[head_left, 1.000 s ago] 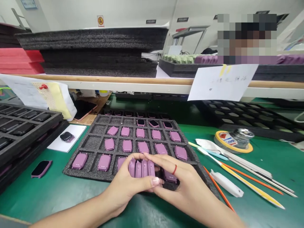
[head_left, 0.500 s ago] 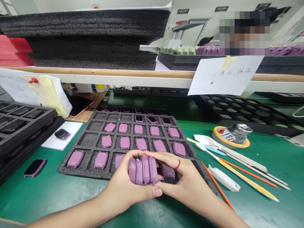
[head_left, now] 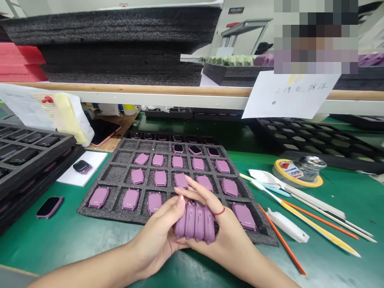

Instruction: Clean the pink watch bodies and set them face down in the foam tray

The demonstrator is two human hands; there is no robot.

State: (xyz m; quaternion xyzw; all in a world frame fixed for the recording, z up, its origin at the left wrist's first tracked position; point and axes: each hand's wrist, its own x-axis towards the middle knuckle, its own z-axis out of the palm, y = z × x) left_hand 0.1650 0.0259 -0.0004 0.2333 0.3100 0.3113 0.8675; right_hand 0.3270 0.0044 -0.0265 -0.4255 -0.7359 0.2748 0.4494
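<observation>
Several purple watch cases [head_left: 195,223], pressed side by side in a stack, are gripped between my two hands above the near edge of a black foam tray [head_left: 114,214]. My left hand [head_left: 163,226] holds the stack from the left, its thumb up at the top corner. Around the right side and underneath wraps my right hand [head_left: 222,224], a red band on one finger. Purple watch cases [head_left: 160,178] lie singly in many of the tray's pockets. Some in the back row show dark screens [head_left: 195,149]. My hands hide part of the tray's front row.
A purple-rimmed watch [head_left: 50,207] lies left on the green bench, near a white pad [head_left: 70,179] bearing another watch. Stacked foam trays [head_left: 63,154] stand far left. Tape [head_left: 297,180], a glass jar, brushes and sticks [head_left: 312,220] lie right. A shelf [head_left: 150,96] crosses above.
The stack of watch cases has been turned in my hands and sits slightly lower and to the right. My left thumb has moved from below to the top. The view has shifted slightly.
</observation>
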